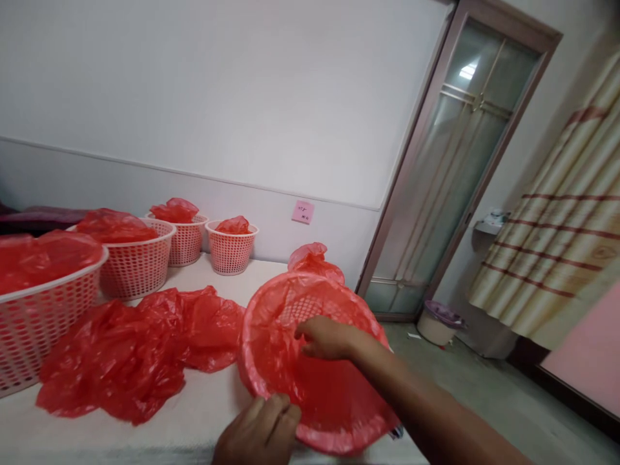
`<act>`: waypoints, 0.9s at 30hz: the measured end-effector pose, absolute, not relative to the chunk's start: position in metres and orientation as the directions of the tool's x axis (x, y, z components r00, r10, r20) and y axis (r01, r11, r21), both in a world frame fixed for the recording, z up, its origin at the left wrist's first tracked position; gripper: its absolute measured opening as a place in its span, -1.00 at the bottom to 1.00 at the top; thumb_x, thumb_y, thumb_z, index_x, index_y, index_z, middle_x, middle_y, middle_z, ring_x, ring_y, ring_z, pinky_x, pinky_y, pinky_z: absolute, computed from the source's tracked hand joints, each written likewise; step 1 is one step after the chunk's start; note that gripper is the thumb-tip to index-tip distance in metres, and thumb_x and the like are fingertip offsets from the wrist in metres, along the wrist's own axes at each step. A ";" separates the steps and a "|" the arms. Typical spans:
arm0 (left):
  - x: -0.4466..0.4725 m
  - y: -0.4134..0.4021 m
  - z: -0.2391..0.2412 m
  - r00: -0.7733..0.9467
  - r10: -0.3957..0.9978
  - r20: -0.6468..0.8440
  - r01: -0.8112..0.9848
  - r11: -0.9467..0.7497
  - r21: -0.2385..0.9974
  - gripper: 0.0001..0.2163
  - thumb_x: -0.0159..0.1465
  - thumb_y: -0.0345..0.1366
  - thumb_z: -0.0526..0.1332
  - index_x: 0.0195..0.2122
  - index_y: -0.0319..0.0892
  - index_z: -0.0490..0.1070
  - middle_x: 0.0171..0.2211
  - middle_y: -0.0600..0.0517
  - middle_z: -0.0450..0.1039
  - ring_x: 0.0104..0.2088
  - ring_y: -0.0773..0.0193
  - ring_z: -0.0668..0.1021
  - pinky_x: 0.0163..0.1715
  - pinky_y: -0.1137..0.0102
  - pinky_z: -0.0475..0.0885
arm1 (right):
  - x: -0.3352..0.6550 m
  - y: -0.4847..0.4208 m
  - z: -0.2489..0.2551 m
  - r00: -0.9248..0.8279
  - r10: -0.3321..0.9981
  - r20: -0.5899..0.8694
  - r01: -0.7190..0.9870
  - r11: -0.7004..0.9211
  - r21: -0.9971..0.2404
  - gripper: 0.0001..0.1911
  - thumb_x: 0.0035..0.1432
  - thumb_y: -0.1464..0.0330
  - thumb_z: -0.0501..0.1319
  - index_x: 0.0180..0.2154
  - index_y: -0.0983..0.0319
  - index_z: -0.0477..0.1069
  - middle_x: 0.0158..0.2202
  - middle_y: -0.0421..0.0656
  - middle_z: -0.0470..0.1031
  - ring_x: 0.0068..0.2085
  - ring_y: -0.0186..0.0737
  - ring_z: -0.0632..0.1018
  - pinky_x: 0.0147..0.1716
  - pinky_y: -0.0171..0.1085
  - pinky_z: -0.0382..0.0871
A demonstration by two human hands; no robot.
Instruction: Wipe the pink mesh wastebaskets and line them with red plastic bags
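Observation:
A pink mesh basket (310, 303) lies tilted toward me on the white table, lined with a red plastic bag (334, 400) folded over its rim. My right hand (325, 337) reaches inside it, fingers bent and pressing the bag against the basket's inner wall. My left hand (259, 431) grips the near rim of the basket, fingers closed over the bag's edge.
A pile of loose red bags (135, 352) lies left of the basket. Several bag-lined pink baskets (138, 258) stand along the wall at left. Another red bag (314, 259) sits behind the basket. A glass door (450, 168), a small bin (438, 323) and a striped curtain (562, 226) are at right.

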State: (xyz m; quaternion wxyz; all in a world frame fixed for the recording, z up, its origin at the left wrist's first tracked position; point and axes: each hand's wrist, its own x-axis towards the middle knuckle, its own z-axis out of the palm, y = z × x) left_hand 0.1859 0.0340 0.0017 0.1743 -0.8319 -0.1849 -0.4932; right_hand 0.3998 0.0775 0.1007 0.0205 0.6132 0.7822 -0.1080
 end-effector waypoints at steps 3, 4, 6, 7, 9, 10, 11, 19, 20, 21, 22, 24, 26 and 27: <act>0.182 0.050 0.012 0.441 0.197 0.876 0.494 -0.868 -0.054 -0.75 0.37 -0.41 -0.07 -0.19 -0.16 0.41 -0.34 0.02 0.60 -0.35 0.26 0.62 -0.38 0.41 0.51 | 0.417 0.050 0.112 -0.235 0.957 -0.167 0.960 0.202 -0.194 -0.72 0.06 0.39 0.21 -0.14 0.23 0.52 -0.24 -0.11 0.60 -0.28 -0.18 0.56 -0.33 -0.29 0.36; 0.182 0.054 0.015 0.445 0.222 0.868 0.491 -0.871 -0.028 -0.77 0.36 -0.41 -0.05 -0.19 -0.16 0.41 -0.33 0.01 0.60 -0.33 0.24 0.62 -0.35 0.40 0.51 | 0.420 0.042 0.114 -0.233 0.960 -0.155 0.957 0.198 -0.211 -0.73 0.07 0.40 0.20 -0.15 0.23 0.51 -0.26 -0.13 0.59 -0.31 -0.22 0.54 -0.35 -0.31 0.34; 0.185 0.059 0.020 0.442 0.265 0.857 0.483 -0.875 0.022 -0.79 0.34 -0.42 -0.01 -0.18 -0.16 0.41 -0.29 0.00 0.60 -0.29 0.22 0.62 -0.31 0.37 0.53 | 0.423 0.028 0.115 -0.237 0.969 -0.068 0.947 0.215 -0.239 -0.76 0.09 0.43 0.17 -0.17 0.24 0.50 -0.27 -0.13 0.57 -0.30 -0.25 0.52 -0.32 -0.31 0.34; 0.186 0.062 0.021 0.437 0.281 0.854 0.484 -0.874 0.040 -0.80 0.33 -0.43 0.00 -0.17 -0.16 0.41 -0.27 -0.01 0.59 -0.27 0.21 0.61 -0.30 0.35 0.53 | 0.424 0.023 0.115 -0.242 0.970 0.010 0.938 0.236 -0.253 -0.77 0.10 0.44 0.16 -0.18 0.24 0.49 -0.25 -0.12 0.56 -0.27 -0.24 0.52 -0.27 -0.29 0.34; 0.190 0.066 0.020 0.448 0.318 0.835 0.490 -0.869 0.068 -0.80 0.32 -0.44 0.03 -0.13 -0.17 0.40 -0.22 -0.03 0.58 -0.21 0.17 0.61 -0.25 0.31 0.54 | 0.428 0.016 0.116 -0.236 0.950 0.205 0.914 0.288 -0.284 -0.78 0.14 0.45 0.13 -0.17 0.24 0.46 -0.20 -0.10 0.54 -0.20 -0.22 0.51 -0.17 -0.24 0.35; 0.191 0.067 0.018 0.454 0.335 0.826 0.494 -0.866 0.079 -0.79 0.32 -0.44 0.04 -0.09 -0.18 0.40 -0.19 -0.04 0.58 -0.18 0.16 0.60 -0.21 0.28 0.55 | 0.431 0.013 0.115 -0.209 0.930 0.302 0.906 0.300 -0.298 -0.78 0.16 0.45 0.11 -0.16 0.23 0.45 -0.19 -0.09 0.53 -0.17 -0.21 0.50 -0.14 -0.22 0.34; 0.192 0.069 0.017 0.460 0.345 0.818 0.495 -0.865 0.087 -0.78 0.32 -0.44 0.05 -0.06 -0.18 0.39 -0.16 -0.05 0.57 -0.15 0.15 0.59 -0.17 0.26 0.55 | 0.434 0.010 0.114 -0.157 0.907 0.390 0.903 0.292 -0.315 -0.78 0.18 0.43 0.10 -0.15 0.23 0.44 -0.17 -0.08 0.52 -0.14 -0.19 0.50 -0.11 -0.20 0.34; 0.198 0.076 0.006 0.439 0.372 0.818 0.446 -0.881 0.161 -0.70 0.32 -0.46 0.05 0.05 -0.14 0.36 -0.05 -0.05 0.53 -0.02 0.19 0.55 -0.02 0.25 0.51 | 0.465 -0.006 0.073 0.362 0.727 0.583 0.785 0.098 -0.611 -0.78 0.17 0.32 0.11 -0.18 0.24 0.43 -0.22 -0.09 0.45 -0.24 -0.20 0.49 -0.27 -0.19 0.43; 0.199 0.074 0.006 0.417 0.390 0.821 0.430 -0.881 0.200 -0.69 0.32 -0.46 0.05 0.07 -0.14 0.35 -0.03 -0.06 0.52 0.01 0.19 0.54 0.01 0.25 0.49 | 0.465 -0.008 0.067 0.362 0.711 0.602 0.766 0.141 -0.627 -0.78 0.17 0.30 0.12 -0.18 0.24 0.43 -0.20 -0.09 0.44 -0.22 -0.19 0.49 -0.26 -0.19 0.45; 0.199 0.072 0.006 0.386 0.423 0.819 0.411 -0.874 0.258 -0.68 0.33 -0.45 0.04 0.08 -0.14 0.34 0.00 -0.07 0.50 0.04 0.19 0.52 0.04 0.25 0.48 | 0.465 -0.009 0.062 0.373 0.688 0.623 0.742 0.181 -0.645 -0.77 0.17 0.28 0.13 -0.18 0.24 0.43 -0.18 -0.08 0.43 -0.19 -0.18 0.48 -0.25 -0.18 0.45; 0.199 0.070 0.006 0.349 0.474 0.808 0.390 -0.858 0.335 -0.67 0.33 -0.42 0.04 0.11 -0.13 0.32 0.04 -0.09 0.48 0.07 0.19 0.51 0.04 0.25 0.47 | 0.464 -0.009 0.058 0.405 0.660 0.633 0.709 0.211 -0.673 -0.76 0.16 0.26 0.15 -0.17 0.23 0.43 -0.17 -0.08 0.42 -0.17 -0.17 0.48 -0.22 -0.17 0.46; 0.196 0.063 0.003 0.253 0.597 0.762 0.339 -0.792 0.508 -0.67 0.34 -0.33 0.07 0.13 -0.11 0.31 0.09 -0.11 0.42 0.08 0.17 0.50 0.00 0.27 0.50 | 0.465 -0.009 0.049 0.553 0.605 0.573 0.562 0.237 -0.792 -0.74 0.10 0.23 0.22 -0.18 0.22 0.43 -0.17 -0.09 0.42 -0.14 -0.16 0.46 -0.16 -0.16 0.44; 0.193 0.056 -0.003 0.125 0.719 0.684 0.276 -0.687 0.672 -0.69 0.30 -0.22 0.13 0.06 -0.09 0.37 0.10 -0.12 0.39 0.05 0.15 0.51 -0.11 0.31 0.54 | 0.467 -0.006 0.040 0.712 0.565 0.416 0.338 0.244 -0.909 -0.70 0.02 0.22 0.28 -0.20 0.20 0.42 -0.19 -0.13 0.43 -0.15 -0.17 0.46 -0.15 -0.17 0.42; 0.191 0.052 -0.006 0.063 0.779 0.624 0.226 -0.620 0.751 -0.71 0.27 -0.18 0.17 0.00 -0.10 0.40 0.06 -0.11 0.41 -0.01 0.15 0.54 -0.18 0.34 0.55 | 0.468 -0.005 0.035 0.759 0.562 0.329 0.225 0.248 -0.942 -0.68 -0.02 0.22 0.30 -0.20 0.20 0.40 -0.20 -0.15 0.44 -0.17 -0.18 0.47 -0.18 -0.19 0.43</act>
